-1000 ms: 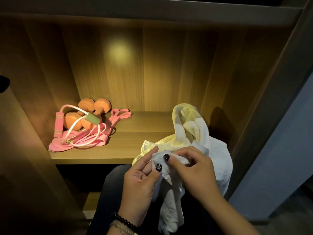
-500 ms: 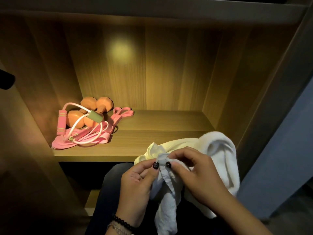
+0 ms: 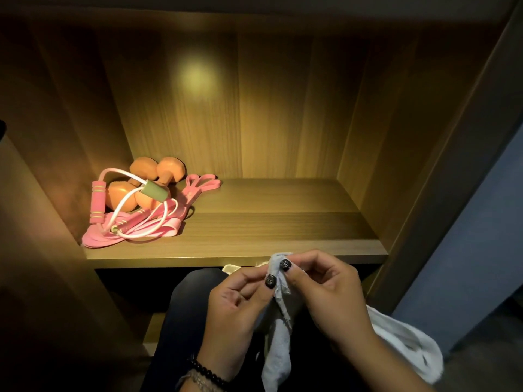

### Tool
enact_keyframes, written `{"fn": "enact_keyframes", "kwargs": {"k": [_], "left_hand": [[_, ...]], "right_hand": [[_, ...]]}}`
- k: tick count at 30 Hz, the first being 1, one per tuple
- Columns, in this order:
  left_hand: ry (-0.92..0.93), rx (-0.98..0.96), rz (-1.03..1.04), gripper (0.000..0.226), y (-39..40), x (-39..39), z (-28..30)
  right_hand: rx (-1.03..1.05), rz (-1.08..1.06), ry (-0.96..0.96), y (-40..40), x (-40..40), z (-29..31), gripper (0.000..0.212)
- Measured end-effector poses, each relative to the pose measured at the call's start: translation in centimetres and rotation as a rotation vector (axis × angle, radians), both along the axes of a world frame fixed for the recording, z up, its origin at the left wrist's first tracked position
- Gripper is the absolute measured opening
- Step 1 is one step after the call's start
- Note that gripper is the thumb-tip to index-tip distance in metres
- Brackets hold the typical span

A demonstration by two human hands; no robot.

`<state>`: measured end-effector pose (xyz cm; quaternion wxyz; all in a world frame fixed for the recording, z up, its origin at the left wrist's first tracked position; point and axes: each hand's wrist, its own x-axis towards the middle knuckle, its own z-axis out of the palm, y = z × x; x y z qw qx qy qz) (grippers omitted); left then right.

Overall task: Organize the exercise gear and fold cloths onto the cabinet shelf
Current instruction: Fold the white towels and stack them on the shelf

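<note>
A white cloth [image 3: 278, 349] hangs over my lap in front of the cabinet, and its bulk trails off to the lower right. My left hand [image 3: 237, 309] and my right hand [image 3: 325, 292] pinch its top edge together, thumbs almost touching, just below the front lip of the wooden shelf [image 3: 254, 230]. On the shelf's left side lie two orange dumbbells [image 3: 147, 182], a pink-handled jump rope [image 3: 97, 202] with a white cord, and pink resistance bands [image 3: 158, 227] in one pile.
The cabinet's side walls [image 3: 376, 154] and back panel close in the shelf. A lower shelf [image 3: 154, 326] shows beneath. My dark-trousered knee [image 3: 192, 301] is under the hands. A grey-blue wall [image 3: 467, 236] stands to the right.
The cloth has come off the shelf's right side and dropped to my lap and lower right. Both hands kept their pinch and stayed close together; the view tilted down slightly.
</note>
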<state>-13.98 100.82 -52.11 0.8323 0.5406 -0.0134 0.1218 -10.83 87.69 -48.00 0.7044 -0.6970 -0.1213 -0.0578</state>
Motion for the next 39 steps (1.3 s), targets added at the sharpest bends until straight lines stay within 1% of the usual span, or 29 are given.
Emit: {"fn": "enact_keyframes", "kwargs": {"k": [1,3,5,7,9,12,15,18,19,21,22,23,26,28,29,32,33,36,39], "left_hand": [[0.001,0.022,0.004,0.028,-0.1,0.0,-0.1],[0.004,0.034,0.039,0.022,-0.3,0.0,-0.3],[0.026,0.045,0.087,0.020,-0.5,0.1,-0.7],[0.057,0.040,0.126,0.027,-0.6,0.2,-1.0],[0.072,0.015,0.146,0.029,-0.7,0.5,-0.9],[0.068,-0.065,0.135,0.026,-0.8,1.2,-0.2],[0.036,-0.127,0.059,0.033,-0.8,2.4,1.6],[-0.034,-0.109,-0.034,0.027,-1.0,3.6,4.6],[-0.066,-0.087,-0.031,0.033,-0.9,4.2,5.7],[-0.133,-0.037,0.018,0.041,-0.7,5.2,8.4],[-0.170,-0.032,0.046,0.040,-0.5,5.6,9.9],[-0.207,-0.046,0.071,0.035,-0.2,5.9,11.3],[-0.281,-0.063,0.115,0.020,0.7,6.4,14.7],[-0.295,-0.004,0.153,0.021,1.3,6.5,15.9],[-0.299,0.056,0.189,0.021,1.6,6.5,16.4],[-0.361,0.319,0.350,0.019,2.5,6.7,17.3],[-0.389,0.375,0.388,0.021,2.7,6.6,17.5],[-0.424,0.487,0.440,0.029,3.4,6.5,17.7],[-0.407,0.538,0.428,0.032,3.5,6.1,17.1]], "right_hand": [[-0.017,-0.010,-0.005,-0.1,0.1,-0.1,0.011],[-0.100,-0.008,-0.057,-0.2,0.1,-0.3,0.014],[-0.180,0.033,-0.095,-0.3,0.1,-0.5,0.013],[-0.227,0.094,-0.102,-0.7,0.5,-0.7,0.010],[-0.277,0.130,-0.119,-1.2,1.3,-0.9,0.011],[-0.408,0.180,-0.178,-2.4,3.0,-1.0,0.013],[-0.455,0.338,-0.167,-3.6,4.7,-0.6,0.013],[-0.388,0.445,-0.174,-4.1,6.2,1.7,0.016],[-0.366,0.461,-0.185,-4.1,6.6,2.9,0.020],[-0.366,0.460,-0.219,-3.5,7.5,5.8,0.038],[-0.381,0.443,-0.250,-3.1,7.8,7.3,0.045],[-0.405,0.413,-0.293,-2.6,8.2,8.9,0.048],[-0.492,0.258,-0.447,-1.0,9.0,12.9,0.040],[-0.546,0.149,-0.540,-0.1,9.2,14.5,0.037],[-0.589,0.120,-0.582,0.3,9.2,15.0,0.035],[-0.708,0.083,-0.705,1.3,8.5,15.2,0.016],[-0.722,0.074,-0.718,1.6,8.2,15.2,0.015],[-0.681,0.035,-0.700,1.8,7.5,15.4,0.015],[-0.622,0.034,-0.655,1.6,6.9,15.7,0.028]]}}
